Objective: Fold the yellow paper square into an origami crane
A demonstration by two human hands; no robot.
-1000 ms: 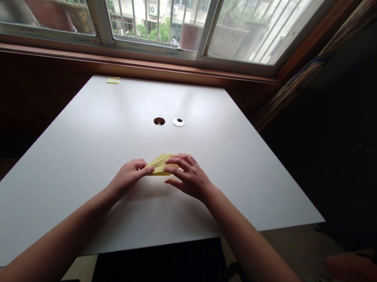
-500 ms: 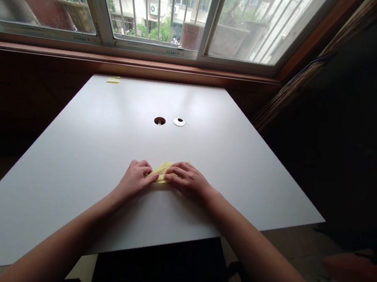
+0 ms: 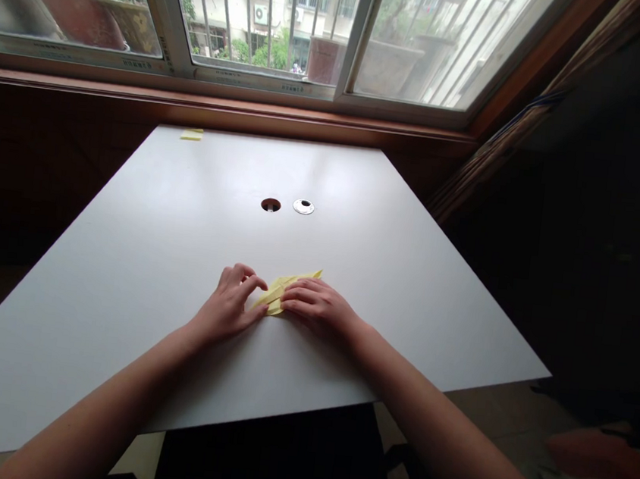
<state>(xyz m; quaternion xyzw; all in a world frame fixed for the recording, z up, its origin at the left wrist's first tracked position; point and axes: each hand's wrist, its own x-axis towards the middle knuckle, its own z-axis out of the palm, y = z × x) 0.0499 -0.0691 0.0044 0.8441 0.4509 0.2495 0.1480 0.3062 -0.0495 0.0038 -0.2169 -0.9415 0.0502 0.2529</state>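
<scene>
A folded sheet of yellow paper lies on the white table in front of me, creased lengthwise, with one pointed end sticking up past my fingers. My left hand is at its left end. The thumb touches the paper's near edge, while the curled index finger is raised apart from the thumb. Bent over the right part of the paper, my right hand holds it against the tabletop with its fingers together. The right hand hides part of the paper, including where its thumb is.
The white table has a round cable hole with a loose round cover beside it. A small yellow paper piece lies at the far left edge. Beyond is a barred window; a curtain hangs at right.
My left index finger has lifted away from the thumb and off the paper, baring more of its left end. My right hand has stayed nearly in place on the paper.
</scene>
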